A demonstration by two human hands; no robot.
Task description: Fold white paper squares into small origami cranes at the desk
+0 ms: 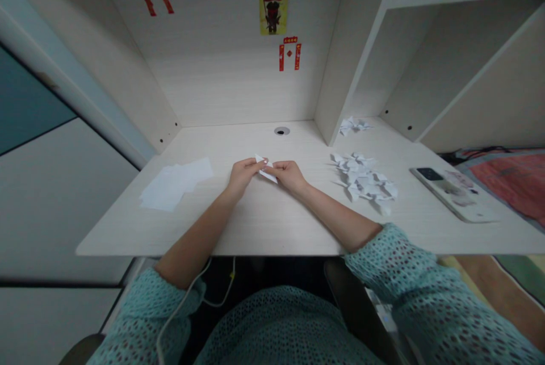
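Observation:
Between my two hands is a small folded piece of white paper [269, 176], held just above the middle of the desk. My left hand [244, 173] pinches its left end with thumb and fingers. On the other end, my right hand [290, 175] grips with thumb and bent fingers. Parts of the paper are hidden behind the fingertips. Flat white paper sheets [176, 183] lie overlapping on the desk to the left. To the right is a loose heap of small folded white paper pieces [364, 177].
More folded paper [354, 125] lies behind the heap, beside the upright divider [361, 41]. A phone in a pale case [453, 194] rests at the right. The desk [272, 229] has a round cable hole [281, 131] near its back panel. A white cable [179, 308] hangs by my left sleeve.

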